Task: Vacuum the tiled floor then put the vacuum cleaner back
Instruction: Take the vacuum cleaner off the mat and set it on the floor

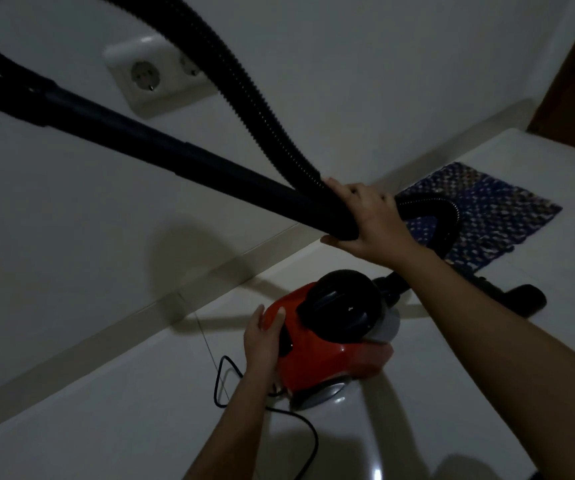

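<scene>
The red canister vacuum cleaner (331, 344) sits on the pale tiled floor (140, 393) close to the white wall (348, 81). The left hand (261, 337) is cupped over the canister's rear end, thumb on top. The right hand (369, 220) is wrapped around the black rigid wand (182, 161) together with the ribbed hose (244, 84), which loops up past a double wall socket (151, 76) and out of view. Beyond the right hand the hose curves down toward the canister's front. A black power cord (299, 427) trails loose across the tiles beside the left forearm. A blue patterned mat (493, 209) lies by the wall, and the black floor nozzle (525, 297) lies on the floor just before it.
</scene>
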Demonstrator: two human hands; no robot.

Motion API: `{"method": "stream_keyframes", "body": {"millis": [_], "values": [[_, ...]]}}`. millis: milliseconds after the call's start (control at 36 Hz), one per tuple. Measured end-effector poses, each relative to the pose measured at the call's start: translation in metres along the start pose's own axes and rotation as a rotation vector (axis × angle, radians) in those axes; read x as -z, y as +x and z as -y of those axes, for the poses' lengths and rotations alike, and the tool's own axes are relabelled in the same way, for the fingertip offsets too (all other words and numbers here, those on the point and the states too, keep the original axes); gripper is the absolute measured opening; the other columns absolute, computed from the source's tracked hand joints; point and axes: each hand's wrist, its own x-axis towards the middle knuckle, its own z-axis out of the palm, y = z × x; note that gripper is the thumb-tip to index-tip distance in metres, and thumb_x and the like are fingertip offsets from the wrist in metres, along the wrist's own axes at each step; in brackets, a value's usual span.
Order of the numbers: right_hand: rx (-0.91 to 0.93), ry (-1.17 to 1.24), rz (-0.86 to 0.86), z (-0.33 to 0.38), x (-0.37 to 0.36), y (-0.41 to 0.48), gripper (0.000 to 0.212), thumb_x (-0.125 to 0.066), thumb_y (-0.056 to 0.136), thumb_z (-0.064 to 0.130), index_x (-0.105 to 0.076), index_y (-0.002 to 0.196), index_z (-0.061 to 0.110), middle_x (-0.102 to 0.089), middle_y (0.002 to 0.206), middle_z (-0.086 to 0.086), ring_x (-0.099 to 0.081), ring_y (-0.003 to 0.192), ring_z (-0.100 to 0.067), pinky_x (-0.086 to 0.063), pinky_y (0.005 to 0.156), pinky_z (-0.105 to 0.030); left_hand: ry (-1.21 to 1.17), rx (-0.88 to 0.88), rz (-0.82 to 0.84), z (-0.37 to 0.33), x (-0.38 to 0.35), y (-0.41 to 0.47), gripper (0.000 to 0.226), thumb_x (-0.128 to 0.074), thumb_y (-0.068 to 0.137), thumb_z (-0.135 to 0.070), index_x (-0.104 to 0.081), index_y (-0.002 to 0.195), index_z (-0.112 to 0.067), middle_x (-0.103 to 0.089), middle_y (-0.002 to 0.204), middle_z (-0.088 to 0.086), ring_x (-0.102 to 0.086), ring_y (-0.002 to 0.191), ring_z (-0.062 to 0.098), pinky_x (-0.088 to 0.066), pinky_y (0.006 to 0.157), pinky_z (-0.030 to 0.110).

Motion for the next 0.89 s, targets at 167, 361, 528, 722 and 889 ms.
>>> {"method": "stream_keyframes", "body": {"millis": [167, 361, 528, 722, 889], "values": [[-0.012, 0.037, 0.028, 0.001, -0.001, -0.002, 0.092, -0.064, 0.077, 0.057, -0.004, 0.145, 0.042, -0.05, 0.125, -0.009, -0.048, 0.116, -0.027, -0.032, 0.09, -0.039, 0.202, -0.701, -0.029, -0.092, 0.006, -0.066, 0.042, -0.068, 0.083, -0.03, -0.055, 0.123, -0.033, -0.055, 0.131, -0.018, -0.047, 0.126, -0.003, -0.035, 0.102, 0.013], [0.016, 0.092, 0.078, 0.005, -0.001, -0.008, 0.09, -0.054, 0.074, 0.065, -0.002, 0.144, 0.047, -0.049, 0.126, -0.004, -0.048, 0.116, -0.022, -0.032, 0.094, -0.04, 0.986, -1.387, -0.005, -0.199, 0.013, -0.071, 0.058, -0.06, 0.086, -0.036, -0.048, 0.135, -0.007, -0.058, 0.132, 0.006, -0.052, 0.124, 0.019, -0.04, 0.106, 0.031], [0.067, 0.195, 0.096, -0.004, 0.0, -0.013, 0.088, -0.056, 0.076, 0.062, -0.002, 0.145, 0.05, -0.047, 0.124, 0.0, -0.046, 0.116, -0.019, -0.029, 0.099, -0.039, 1.539, -1.474, 0.061, -0.213, 0.023, -0.053, 0.048, -0.084, 0.066, -0.025, -0.069, 0.107, -0.006, -0.074, 0.095, 0.008, -0.071, 0.084, 0.027, -0.056, 0.076, 0.034], [0.166, 0.196, 0.136, -0.023, -0.013, -0.014, 0.087, -0.053, 0.076, 0.066, -0.005, 0.146, 0.048, -0.049, 0.127, -0.001, -0.047, 0.115, -0.017, -0.025, 0.104, -0.036, 1.85, -1.317, 0.242, -0.221, 0.017, -0.038, 0.051, -0.062, 0.085, -0.04, -0.051, 0.132, -0.024, -0.066, 0.116, -0.002, -0.066, 0.097, 0.02, -0.053, 0.075, 0.033], [0.256, 0.061, 0.212, -0.033, -0.019, -0.025, 0.086, -0.048, 0.08, 0.069, -0.004, 0.148, 0.041, -0.049, 0.128, -0.005, -0.045, 0.116, -0.02, -0.023, 0.099, -0.032, 1.955, -0.905, 0.57, -0.224, 0.009, -0.029, 0.052, -0.044, 0.092, -0.051, -0.029, 0.14, -0.036, -0.05, 0.134, -0.009, -0.059, 0.107, 0.014, -0.05, 0.081, 0.031]]}}
